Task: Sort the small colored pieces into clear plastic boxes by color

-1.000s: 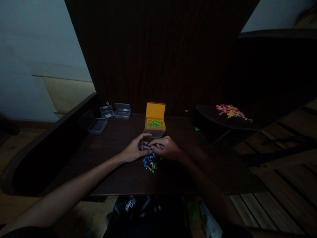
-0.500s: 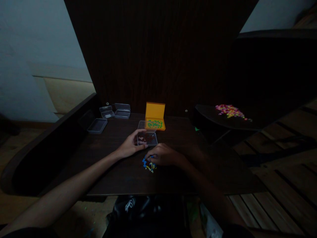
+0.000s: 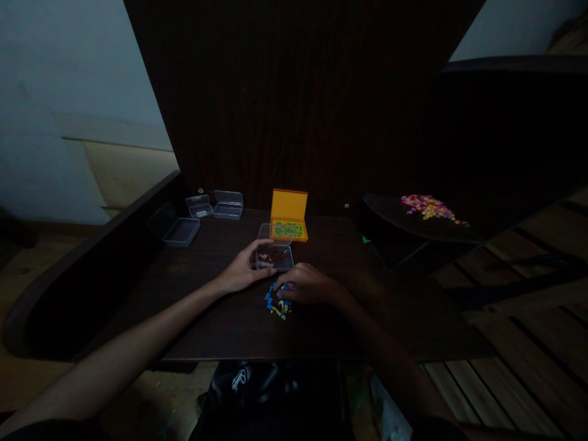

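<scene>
My left hand [image 3: 248, 267] grips the left side of a clear plastic box [image 3: 285, 260], thumb along its near edge and fingers around the far side. Its lid stands open at the back, and small brownish pieces lie inside. My right hand [image 3: 307, 283] is just to the near right, fingers curled down over a small pile of blue and yellow pieces [image 3: 277, 305], which look like tiny building bricks. The fingertips touch the pile's upper part; whether a piece is pinched there is too dark to make out. Behind the clear box, an open orange case [image 3: 289, 203] holds green pieces.
Three clear plastic boxes, a flat one [image 3: 182, 232], a small one [image 3: 199, 206] and a hinged one [image 3: 228, 206], stand at the back left. Pink and yellow bits [image 3: 427, 207] are heaped on a dark ledge at right. A raised side panel [image 3: 92, 263] borders the table's left.
My right hand has shifted very slightly over the pile, uncovering a little more of the blue pieces. My left hand keeps its hold on the clear box. The whole view has moved a touch.
</scene>
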A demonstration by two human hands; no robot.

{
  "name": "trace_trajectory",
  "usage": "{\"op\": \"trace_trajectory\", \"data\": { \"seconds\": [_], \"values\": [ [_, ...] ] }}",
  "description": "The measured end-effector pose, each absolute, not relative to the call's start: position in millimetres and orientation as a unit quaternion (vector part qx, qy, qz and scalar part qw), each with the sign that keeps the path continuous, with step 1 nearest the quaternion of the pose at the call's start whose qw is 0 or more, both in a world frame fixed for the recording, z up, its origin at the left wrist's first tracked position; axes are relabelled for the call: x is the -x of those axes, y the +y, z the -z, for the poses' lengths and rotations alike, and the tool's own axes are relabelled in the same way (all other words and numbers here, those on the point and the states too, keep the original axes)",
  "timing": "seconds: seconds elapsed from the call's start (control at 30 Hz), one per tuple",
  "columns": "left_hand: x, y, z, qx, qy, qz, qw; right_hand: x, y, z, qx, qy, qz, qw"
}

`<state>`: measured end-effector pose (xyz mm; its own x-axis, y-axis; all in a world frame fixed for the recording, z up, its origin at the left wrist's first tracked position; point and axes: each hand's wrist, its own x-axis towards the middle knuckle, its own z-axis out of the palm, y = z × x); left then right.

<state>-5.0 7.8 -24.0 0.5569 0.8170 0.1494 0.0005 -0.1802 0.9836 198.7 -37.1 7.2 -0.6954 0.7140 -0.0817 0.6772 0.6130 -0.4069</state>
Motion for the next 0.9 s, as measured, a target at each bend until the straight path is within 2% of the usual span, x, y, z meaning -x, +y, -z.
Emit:
{"op": "trace_trajectory", "data": {
  "seconds": [0.9],
  "values": [
    [5.5,7.3,24.8,-0.677,0.303,-0.358,0.567,-206.0,-32.6,-3.2,0.401,-0.897,-0.184,0.031]
  ]
}}
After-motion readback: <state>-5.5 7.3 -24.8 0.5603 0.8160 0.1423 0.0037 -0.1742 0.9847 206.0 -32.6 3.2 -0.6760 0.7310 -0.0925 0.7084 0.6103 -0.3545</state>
